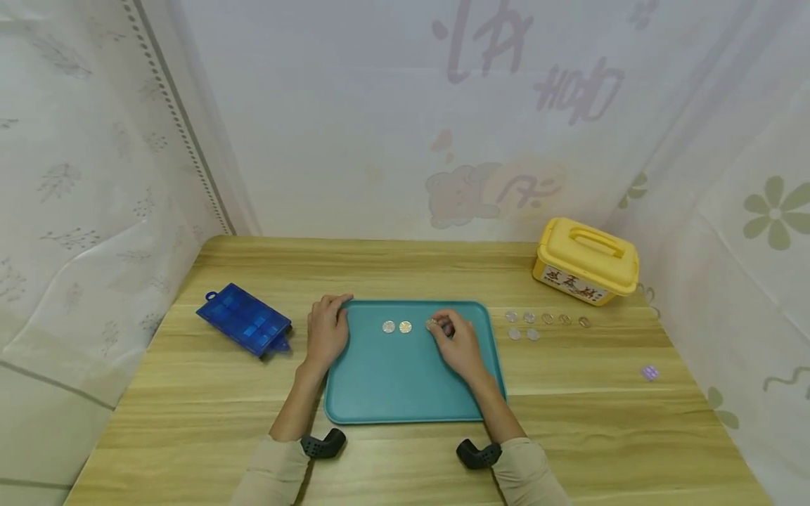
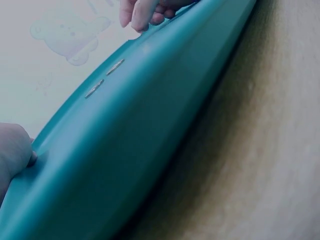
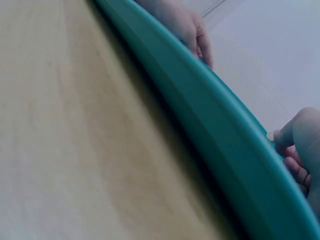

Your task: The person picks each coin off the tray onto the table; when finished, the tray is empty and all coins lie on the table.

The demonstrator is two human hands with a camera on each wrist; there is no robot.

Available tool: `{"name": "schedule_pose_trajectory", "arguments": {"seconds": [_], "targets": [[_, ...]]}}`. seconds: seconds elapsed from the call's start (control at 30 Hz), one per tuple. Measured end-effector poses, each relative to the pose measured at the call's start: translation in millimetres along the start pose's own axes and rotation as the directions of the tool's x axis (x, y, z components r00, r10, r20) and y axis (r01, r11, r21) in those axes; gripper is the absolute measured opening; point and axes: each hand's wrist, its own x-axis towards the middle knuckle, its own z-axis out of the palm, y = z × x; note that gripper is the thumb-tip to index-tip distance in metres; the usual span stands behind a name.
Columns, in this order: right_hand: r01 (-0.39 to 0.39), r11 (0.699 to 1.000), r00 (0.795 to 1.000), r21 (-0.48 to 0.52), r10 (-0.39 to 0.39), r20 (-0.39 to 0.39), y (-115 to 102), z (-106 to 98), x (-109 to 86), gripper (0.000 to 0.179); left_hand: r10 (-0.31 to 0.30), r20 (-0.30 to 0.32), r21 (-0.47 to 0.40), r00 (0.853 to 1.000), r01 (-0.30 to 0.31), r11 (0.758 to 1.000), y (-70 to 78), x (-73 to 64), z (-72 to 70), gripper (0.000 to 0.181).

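A teal tray [image 1: 405, 379] lies on the table in front of me. My left hand [image 1: 327, 330] holds its far left corner, thumb over the rim and fingers along the outside. On the tray, toward the far edge, a silver coin [image 1: 389, 327] and a more golden coin [image 1: 405, 327] lie side by side. To the right of them my right hand [image 1: 457, 344] pinches another coin [image 1: 431, 323] between thumb and fingertips, low over the tray. The left wrist view shows the two coins flat, with the right-hand fingers [image 2: 142, 15] beyond them.
Right of the tray, several coins [image 1: 547, 319] lie in two rows on the wooden table [image 1: 601, 436]. A yellow lidded box [image 1: 585, 263] with a handle stands behind them. A small purple object [image 1: 650, 372] is at far right. A blue compartment case [image 1: 245, 320] lies at left.
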Motion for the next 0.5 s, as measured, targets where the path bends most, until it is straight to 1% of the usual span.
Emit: {"name": "schedule_pose_trajectory", "arguments": {"seconds": [0.07, 0.17, 0.37, 0.43, 0.5], "targets": [[-0.050, 0.997, 0.999, 0.058, 0.050, -0.009, 1, -4, 0.7, 0.011, 0.002, 0.002, 0.000, 1.000, -0.002, 1.000, 0.6, 0.7, 1.2, 0.031], [-0.109, 0.988, 0.993, 0.114, 0.113, -0.034, 1, -12, 1.9, 0.014, 0.003, -0.004, -0.003, 1.000, -0.003, 1.000, 0.8, 1.4, 3.0, 0.031], [-0.161, 0.981, 0.979, 0.112, 0.173, -0.106, 4, -36, 0.8, 0.019, -0.010, -0.009, 0.000, 1.000, 0.010, 1.000, 1.3, 0.4, 2.1, 0.030], [-0.156, 0.982, 0.973, 0.104, 0.171, -0.156, 9, -47, 0.3, 0.018, -0.013, -0.005, 0.002, 1.000, 0.013, 1.000, 2.0, 0.0, 0.7, 0.030], [-0.162, 0.981, 0.960, 0.109, 0.183, -0.214, 15, -57, 0.1, 0.017, -0.015, -0.005, 0.004, 1.000, 0.015, 1.000, 2.2, 0.0, -0.2, 0.031]]}}
